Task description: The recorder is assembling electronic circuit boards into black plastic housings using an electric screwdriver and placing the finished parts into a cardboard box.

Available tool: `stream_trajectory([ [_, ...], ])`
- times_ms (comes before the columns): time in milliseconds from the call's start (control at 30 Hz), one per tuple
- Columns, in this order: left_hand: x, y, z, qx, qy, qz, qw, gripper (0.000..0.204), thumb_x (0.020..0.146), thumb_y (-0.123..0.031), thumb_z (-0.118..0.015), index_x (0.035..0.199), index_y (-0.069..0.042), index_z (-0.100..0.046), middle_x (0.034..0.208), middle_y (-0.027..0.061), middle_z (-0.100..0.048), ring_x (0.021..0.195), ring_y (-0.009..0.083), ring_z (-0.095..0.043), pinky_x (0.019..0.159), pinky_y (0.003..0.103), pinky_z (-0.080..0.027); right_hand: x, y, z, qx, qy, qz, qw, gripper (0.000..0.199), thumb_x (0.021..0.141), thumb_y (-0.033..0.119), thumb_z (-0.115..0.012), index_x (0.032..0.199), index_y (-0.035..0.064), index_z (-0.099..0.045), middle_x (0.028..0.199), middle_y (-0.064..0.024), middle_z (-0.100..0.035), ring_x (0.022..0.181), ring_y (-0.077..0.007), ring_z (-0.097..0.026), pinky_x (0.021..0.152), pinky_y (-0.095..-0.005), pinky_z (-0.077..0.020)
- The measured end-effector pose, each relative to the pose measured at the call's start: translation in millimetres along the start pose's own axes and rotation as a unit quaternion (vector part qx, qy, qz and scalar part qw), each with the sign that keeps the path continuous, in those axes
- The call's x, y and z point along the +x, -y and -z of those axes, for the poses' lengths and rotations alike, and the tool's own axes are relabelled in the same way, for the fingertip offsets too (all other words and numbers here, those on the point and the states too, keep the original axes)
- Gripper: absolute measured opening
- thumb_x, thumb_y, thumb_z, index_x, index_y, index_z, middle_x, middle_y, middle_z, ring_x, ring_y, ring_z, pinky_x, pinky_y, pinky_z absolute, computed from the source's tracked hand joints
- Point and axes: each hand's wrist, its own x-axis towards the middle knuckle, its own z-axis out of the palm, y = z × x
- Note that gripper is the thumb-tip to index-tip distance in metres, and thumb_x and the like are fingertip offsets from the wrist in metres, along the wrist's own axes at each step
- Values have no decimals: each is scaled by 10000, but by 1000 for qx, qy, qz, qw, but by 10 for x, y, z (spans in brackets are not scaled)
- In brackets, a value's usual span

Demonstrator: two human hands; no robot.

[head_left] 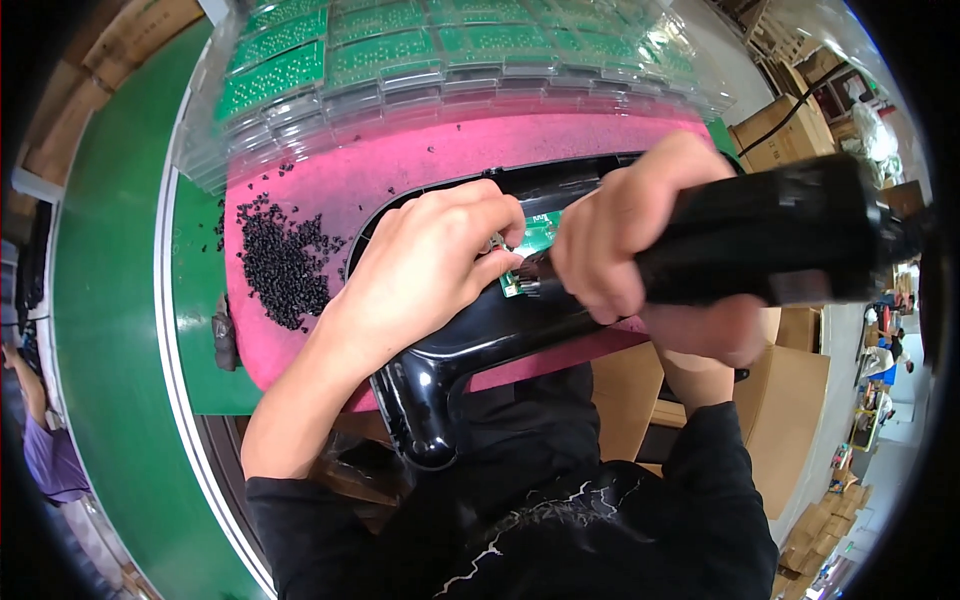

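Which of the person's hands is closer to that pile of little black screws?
Left. The left hand rests just right of the black screws; the right hand, gripping the black electric screwdriver, is farther right.

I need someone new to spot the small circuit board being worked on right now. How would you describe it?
Start at the pink mat on the green bench. On it lies a glossy black plastic housing. The board is the small green piece inside that housing, pinched between the left hand and the right hand holding a black power screwdriver; unlike the green boards in clear trays behind, it sits alone.
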Motion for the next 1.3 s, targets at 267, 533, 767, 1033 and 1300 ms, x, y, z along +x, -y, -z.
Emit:
stream_trajectory([
  [267,81,-154,93,-90,21,-43,995,97,843,-36,-701,930,-3,-676,849,120,-693,784,314,-703,679,377,-559,221,215,456,26,177,238,955,676,806,677,-700,1138,120,-505,699,44,-546,529,-99,-522,598,-277,-457],
  [533,98,-163,78,-130,6,-27,991,61,860,10,-686,917,32,-678,844,126,-713,758,244,-727,655,319,-564,79,240,481,-36,83,179,980,667,836,667,-662,1117,85,-498,674,27,-533,492,-94,-488,539,-264,-426],
  [767,109,-200,85,-259,90,89,958,384,784,-105,-799,1123,-6,-650,1050,74,-708,731,124,-640,591,285,-512,-23,260,478,-88,4,125,988,663,861,658,-629,1099,54,-491,652,12,-521,460,-90,-459,488,-252,-399],
  [1033,72,-155,34,-48,123,85,988,561,703,-159,-860,1191,-36,-615,985,82,-617,764,198,-598,669,334,-500,-124,107,594,-82,-58,100,990,599,908,597,-584,1059,26,-484,625,-6,-499,439,-96,-443,460,-260,-387],
  [1300,81,-171,42,-57,137,89,985,561,715,-164,-856,1201,-28,-612,1061,79,-620,766,177,-587,631,302,-494,-103,-54,685,-34,-55,83,994,614,868,624,-634,1002,43,-483,598,4,-484,421,-86,-432,423,-240,-356],
])
